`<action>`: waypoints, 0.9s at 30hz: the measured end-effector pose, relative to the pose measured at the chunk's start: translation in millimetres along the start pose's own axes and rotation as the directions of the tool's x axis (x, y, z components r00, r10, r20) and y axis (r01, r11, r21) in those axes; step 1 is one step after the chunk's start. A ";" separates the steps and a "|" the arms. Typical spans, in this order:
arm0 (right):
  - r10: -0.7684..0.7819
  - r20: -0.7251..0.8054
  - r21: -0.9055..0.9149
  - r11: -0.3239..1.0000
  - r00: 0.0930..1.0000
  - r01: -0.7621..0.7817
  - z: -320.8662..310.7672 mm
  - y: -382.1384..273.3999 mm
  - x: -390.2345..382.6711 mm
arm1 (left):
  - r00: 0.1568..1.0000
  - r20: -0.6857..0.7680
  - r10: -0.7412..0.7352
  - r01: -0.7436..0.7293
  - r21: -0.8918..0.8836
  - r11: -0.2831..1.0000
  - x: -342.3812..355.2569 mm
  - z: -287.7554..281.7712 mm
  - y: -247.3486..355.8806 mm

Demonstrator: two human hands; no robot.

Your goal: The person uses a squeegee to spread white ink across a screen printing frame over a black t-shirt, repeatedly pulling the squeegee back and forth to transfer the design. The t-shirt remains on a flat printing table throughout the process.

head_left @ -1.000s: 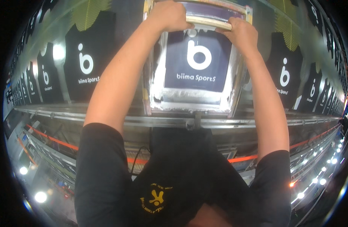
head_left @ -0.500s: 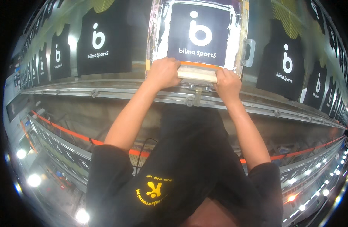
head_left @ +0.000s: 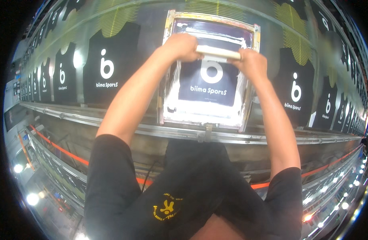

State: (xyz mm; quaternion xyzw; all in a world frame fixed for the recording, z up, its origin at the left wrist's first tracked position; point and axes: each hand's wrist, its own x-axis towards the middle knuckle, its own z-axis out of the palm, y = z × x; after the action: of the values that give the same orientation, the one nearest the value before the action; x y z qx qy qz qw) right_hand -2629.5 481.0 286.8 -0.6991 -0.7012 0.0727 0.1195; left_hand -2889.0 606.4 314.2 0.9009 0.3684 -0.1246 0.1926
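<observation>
In front of me a rectangular printing screen point(head_left: 162, 100) lies over the table, its frame smeared with white ink point(head_left: 206, 115). A white logo with lettering shows on the dark area inside it. I hold a squeegee with a pale handle point(head_left: 219, 52) crosswise above the far half of the screen. Its left end is in my left hand point(head_left: 180, 47), fingers closed round it. My right hand point(head_left: 252, 64) is closed on the other end. The squeegee's blade is mostly hidden under the handle.
Black sleeveless garment pieces with white prints lie left point(head_left: 112, 44) and right point(head_left: 288, 74) of the screen, in a long row. A metal rail point(head_left: 146, 130) runs along the table's near edge. Behind me are an orange-red strip point(head_left: 68, 150) and another long table.
Both hands have carried the squeegee from the screen's near end to its far half. My view has shifted, so the whole screen and its near end now show.
</observation>
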 end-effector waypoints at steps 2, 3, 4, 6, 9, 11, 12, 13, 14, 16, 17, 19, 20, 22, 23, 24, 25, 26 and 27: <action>0.023 0.032 0.001 1.000 0.999 -0.023 7.8 18.2 40.4 | 0.999 -0.024 -0.026 0.027 0.040 0.999 39.3 -6.5 -19.1; 0.053 0.061 0.001 0.999 0.997 -0.054 12.1 22.8 54.7 | 0.999 -0.043 -0.023 0.025 0.051 0.998 53.4 -7.0 -23.5; 0.083 0.092 0.000 0.997 0.992 -0.083 16.2 27.2 63.1 | 0.998 -0.007 -0.063 0.063 0.024 0.998 63.4 -5.2 -27.9; 0.062 0.018 -0.054 0.997 0.998 -0.061 25.3 27.0 63.8 | 0.992 -0.112 -0.062 0.064 0.021 0.998 70.5 6.6 -27.7; 0.042 -0.014 -0.100 0.994 0.999 -0.043 30.0 23.2 56.8 | 0.994 -0.076 -0.081 0.083 0.025 0.996 65.8 9.6 -24.0; 0.056 -0.017 -0.141 0.988 0.998 -0.058 33.4 18.9 50.6 | 0.993 -0.081 -0.090 0.092 0.027 0.995 58.4 11.3 -19.4; 0.052 -0.012 -0.123 0.991 0.999 -0.053 36.3 17.7 39.5 | 0.993 -0.073 -0.096 0.099 0.030 0.995 50.4 11.1 -12.9; 0.047 -0.007 -0.106 0.993 0.999 -0.048 40.0 16.0 23.8 | 0.994 -0.064 -0.090 0.092 0.020 0.996 39.9 20.2 -6.5; 0.038 -0.011 -0.087 0.995 0.999 -0.038 40.7 12.0 9.2 | 0.994 -0.061 -0.089 0.090 0.016 0.996 25.7 29.0 -1.6; -0.003 -0.042 -0.098 0.995 0.999 -0.001 48.3 2.3 -29.4 | 0.993 -0.024 -0.112 0.112 -0.003 0.994 -6.3 50.5 12.8; -0.007 -0.045 -0.086 0.996 0.999 0.004 49.3 -5.5 -50.1 | 0.992 -0.016 -0.123 0.123 -0.020 0.992 -25.7 59.5 22.7; -0.073 -0.099 -0.061 0.996 0.992 0.067 58.7 -15.7 -102.3 | 0.989 0.010 -0.147 0.147 -0.045 0.988 -67.7 85.6 45.0; -0.130 -0.152 -0.052 0.991 0.980 0.124 67.6 -18.4 -130.9 | 0.987 0.029 -0.157 0.158 -0.052 0.986 -87.6 101.5 54.8; -0.120 -0.110 -0.050 0.992 0.987 0.115 70.6 -33.9 -186.3 | 0.995 -0.028 -0.098 0.097 -0.052 0.994 -130.2 136.2 68.1; -0.107 -0.068 -0.023 0.994 0.992 0.106 69.5 -40.5 -201.9 | 0.995 -0.052 -0.087 0.083 -0.064 0.994 -145.1 146.8 72.3; -0.092 -0.025 -0.002 0.996 0.995 0.092 65.2 -45.0 -214.3 | 0.995 -0.079 -0.068 0.062 -0.079 0.995 -154.6 155.0 76.9; -0.081 -0.035 0.059 0.995 0.996 0.083 58.2 -47.4 -221.3 | 0.995 -0.081 -0.066 0.060 -0.068 0.996 -157.9 160.5 79.8; -0.075 -0.048 0.121 0.989 0.996 0.081 50.4 -49.6 -224.7 | 0.994 -0.087 -0.066 0.061 -0.056 0.997 -159.3 162.4 81.7; -0.078 -0.053 0.186 0.979 0.996 0.087 45.1 -51.6 -223.6 | 0.993 -0.090 -0.075 0.071 -0.049 0.996 -162.4 157.6 83.4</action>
State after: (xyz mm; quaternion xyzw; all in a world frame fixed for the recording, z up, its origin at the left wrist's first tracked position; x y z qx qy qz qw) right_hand -2692.7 260.2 242.6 -0.6564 -0.7167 0.1179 0.2039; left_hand -2956.0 382.7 253.9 0.8870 0.4122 -0.0818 0.1912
